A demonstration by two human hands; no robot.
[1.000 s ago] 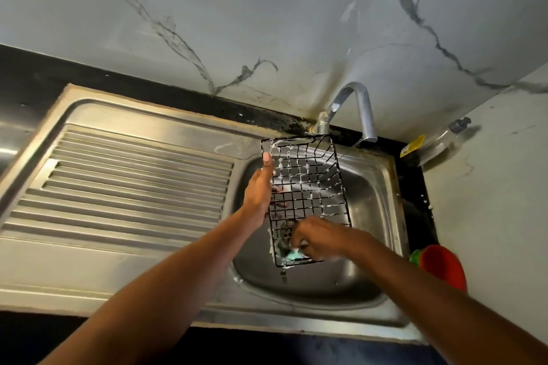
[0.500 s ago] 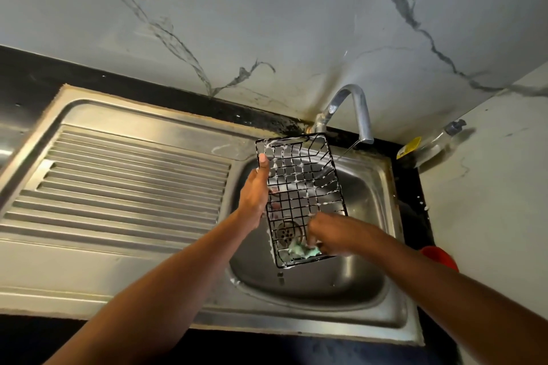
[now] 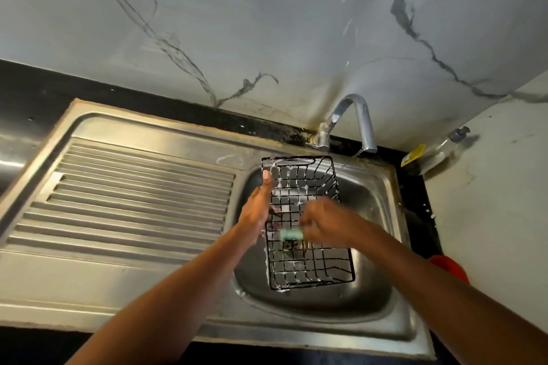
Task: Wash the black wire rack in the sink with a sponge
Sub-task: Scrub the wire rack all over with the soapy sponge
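**Soapy rack held over the basin**

A grey-veined marble wall (image 3: 267, 24) rises behind a black counter with a stainless steel sink set into it. The sink's ribbed drainboard (image 3: 133, 201) fills the left side. Just right of it, the left hand (image 3: 256, 213) grips the left rim of the black wire rack (image 3: 308, 270), its thumb lying straight along the wire and its fingers curled behind the grid. The rack is held tilted above the basin (image 3: 376, 216), streaked with white suds, and the drain shows through its mesh. A pale green sponge (image 3: 292, 235) presses on the middle of the grid, pinched in the right hand (image 3: 326, 222), which is blurred. The faucet (image 3: 353, 118) arches over the rack's far end. Far right, a clear bottle (image 3: 436, 148) with a yellow label leans in the wall corner. Nearer, a red object (image 3: 449, 268) shows past the right forearm.
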